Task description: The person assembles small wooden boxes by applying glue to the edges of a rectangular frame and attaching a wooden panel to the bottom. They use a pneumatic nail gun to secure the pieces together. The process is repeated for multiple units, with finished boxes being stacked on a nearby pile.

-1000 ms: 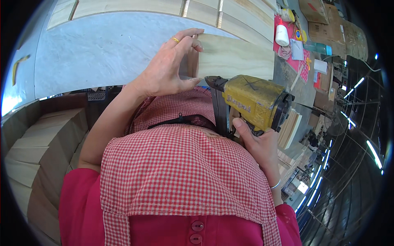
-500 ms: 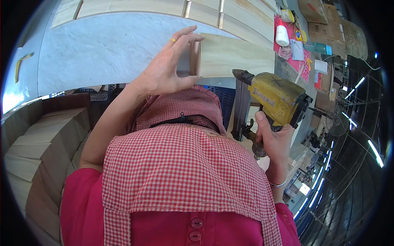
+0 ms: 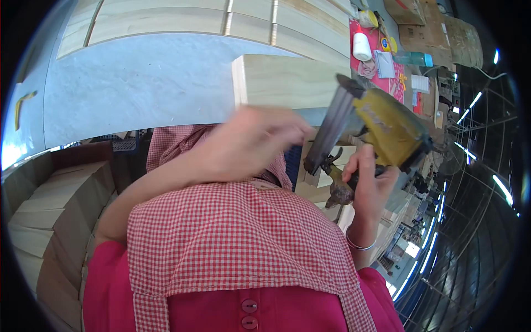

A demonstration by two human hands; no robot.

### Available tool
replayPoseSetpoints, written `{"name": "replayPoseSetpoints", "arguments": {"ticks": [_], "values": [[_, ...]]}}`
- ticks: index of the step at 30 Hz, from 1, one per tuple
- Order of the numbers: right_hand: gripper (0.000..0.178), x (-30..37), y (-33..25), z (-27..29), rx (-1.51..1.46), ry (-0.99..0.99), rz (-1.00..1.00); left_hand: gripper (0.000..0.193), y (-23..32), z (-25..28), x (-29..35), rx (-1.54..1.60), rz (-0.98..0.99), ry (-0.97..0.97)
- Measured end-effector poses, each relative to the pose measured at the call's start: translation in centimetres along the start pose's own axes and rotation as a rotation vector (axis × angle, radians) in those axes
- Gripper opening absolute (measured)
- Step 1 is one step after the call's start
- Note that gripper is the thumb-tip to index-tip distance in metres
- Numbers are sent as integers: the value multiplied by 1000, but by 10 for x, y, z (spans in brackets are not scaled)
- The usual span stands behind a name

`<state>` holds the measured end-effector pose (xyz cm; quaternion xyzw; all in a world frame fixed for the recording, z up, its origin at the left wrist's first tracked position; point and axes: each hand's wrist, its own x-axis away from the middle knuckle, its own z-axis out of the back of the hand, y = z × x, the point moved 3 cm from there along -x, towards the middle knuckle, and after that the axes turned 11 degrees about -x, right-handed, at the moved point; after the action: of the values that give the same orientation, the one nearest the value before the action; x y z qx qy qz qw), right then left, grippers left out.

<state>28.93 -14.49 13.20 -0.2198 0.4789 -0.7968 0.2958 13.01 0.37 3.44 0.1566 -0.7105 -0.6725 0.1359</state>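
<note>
A yellow nail gun (image 3: 390,127) with a dark nose and magazine is in my right hand (image 3: 371,185), closed around its handle; the tool tilts with its nose up toward the table. My left hand (image 3: 251,141) is smeared by motion in front of my apron. It stands apart from the nail gun, with its fingers toward the gun's magazine; whether it holds anything does not show. Just beyond it a pale wooden board (image 3: 293,82), with a paler upright end on its left, lies at the front of the table.
More pale boards (image 3: 160,25) lie in a row along the far side of the light blue-grey table (image 3: 138,83). To the right are a white bottle (image 3: 362,47), a teal bottle (image 3: 415,58) and cardboard boxes (image 3: 423,33). Wooden pieces (image 3: 50,207) are stacked at lower left.
My left hand has let go of the board's left end and moved down and right toward my body. The nail gun has swung, its nose lifting slightly, still in my right hand.
</note>
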Motion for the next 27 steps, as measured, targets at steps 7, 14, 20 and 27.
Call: {"name": "replayPoseSetpoints", "arguments": {"ticks": [7, 14, 20, 27], "values": [[27, 28, 23, 38, -187, 168, -10, 41, 18, -100, -49, -38, -3, -419], [25, 30, 49, 65, -325, 381, -40, 25, 18, -150, -63, -166, -88, -326], [35, 22, 89, 102, -345, 351, -83, 26, 13, -184, -79, -161, -67, -432], [35, -7, 107, 143, -552, 514, -83, 64, -13, -165, -110, -381, 215, -345]]}}
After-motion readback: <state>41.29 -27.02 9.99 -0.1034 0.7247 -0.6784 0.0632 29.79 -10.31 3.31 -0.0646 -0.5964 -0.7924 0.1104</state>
